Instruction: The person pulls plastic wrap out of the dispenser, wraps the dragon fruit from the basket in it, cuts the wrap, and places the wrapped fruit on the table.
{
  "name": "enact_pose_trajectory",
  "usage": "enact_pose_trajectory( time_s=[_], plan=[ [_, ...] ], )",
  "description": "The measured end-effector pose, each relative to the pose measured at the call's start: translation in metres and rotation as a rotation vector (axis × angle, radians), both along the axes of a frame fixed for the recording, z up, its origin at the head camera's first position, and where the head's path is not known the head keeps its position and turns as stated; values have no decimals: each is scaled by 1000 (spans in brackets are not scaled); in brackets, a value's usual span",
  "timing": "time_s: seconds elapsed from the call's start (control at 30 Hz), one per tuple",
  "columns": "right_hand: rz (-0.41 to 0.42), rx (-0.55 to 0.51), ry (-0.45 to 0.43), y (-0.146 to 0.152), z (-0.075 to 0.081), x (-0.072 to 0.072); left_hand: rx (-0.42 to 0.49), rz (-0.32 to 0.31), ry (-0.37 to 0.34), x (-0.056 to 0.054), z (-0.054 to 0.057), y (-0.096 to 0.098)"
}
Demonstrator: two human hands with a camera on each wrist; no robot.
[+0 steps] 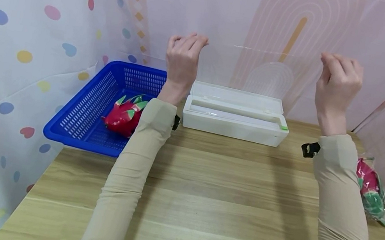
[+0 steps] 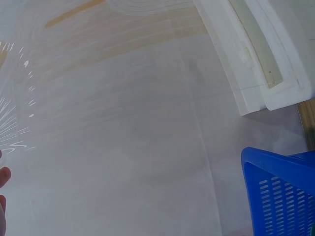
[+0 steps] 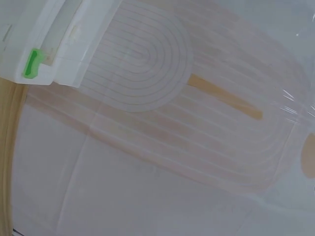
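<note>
A clear sheet of cling film (image 1: pixel 259 50) is stretched between my two raised hands, above and behind the table. My left hand (image 1: pixel 184 58) pinches its left top corner and my right hand (image 1: pixel 338 81) pinches the right one. Bright creases in the film (image 2: pixel 17 118) fan out near my left fingertips (image 2: pixel 4 177) in the left wrist view. Below stands a white cling film dispenser (image 1: pixel 232 127) with its lid (image 1: pixel 237 97) raised and a green slider (image 3: pixel 33 63) at its right end. Whether the film still joins the dispenser is hard to see.
At the left, a blue plastic basket (image 1: pixel 89 146) holds a red dragon fruit (image 1: pixel 123 116), partly behind my left sleeve. Another dragon fruit (image 1: pixel 370 182), wrapped in clear film, lies on the wooden table (image 1: pixel 224 203) beside my right forearm. A patterned curtain (image 1: pixel 202 5) hangs behind.
</note>
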State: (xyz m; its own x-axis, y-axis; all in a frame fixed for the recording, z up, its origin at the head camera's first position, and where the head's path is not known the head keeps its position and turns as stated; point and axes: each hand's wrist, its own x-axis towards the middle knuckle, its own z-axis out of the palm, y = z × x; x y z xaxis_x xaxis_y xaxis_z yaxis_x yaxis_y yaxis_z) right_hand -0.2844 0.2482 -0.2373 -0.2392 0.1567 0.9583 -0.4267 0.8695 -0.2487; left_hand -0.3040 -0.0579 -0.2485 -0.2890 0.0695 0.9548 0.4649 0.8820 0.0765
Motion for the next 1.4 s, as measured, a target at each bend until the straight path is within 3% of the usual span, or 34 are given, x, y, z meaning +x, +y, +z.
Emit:
enact_pose_trajectory(
  time_s=[0.33, 0.93, 1.4],
  plan=[
    [7, -27, 22, -2, 9, 1, 12, -2, -25, 5, 10, 0],
    [-5, -61, 61, -6, 27, 4, 50, 22, 60, 9, 26, 0],
    [-23, -99, 73, -10, 38, 8, 76, 1, 127, 13, 35, -1]
  ],
)
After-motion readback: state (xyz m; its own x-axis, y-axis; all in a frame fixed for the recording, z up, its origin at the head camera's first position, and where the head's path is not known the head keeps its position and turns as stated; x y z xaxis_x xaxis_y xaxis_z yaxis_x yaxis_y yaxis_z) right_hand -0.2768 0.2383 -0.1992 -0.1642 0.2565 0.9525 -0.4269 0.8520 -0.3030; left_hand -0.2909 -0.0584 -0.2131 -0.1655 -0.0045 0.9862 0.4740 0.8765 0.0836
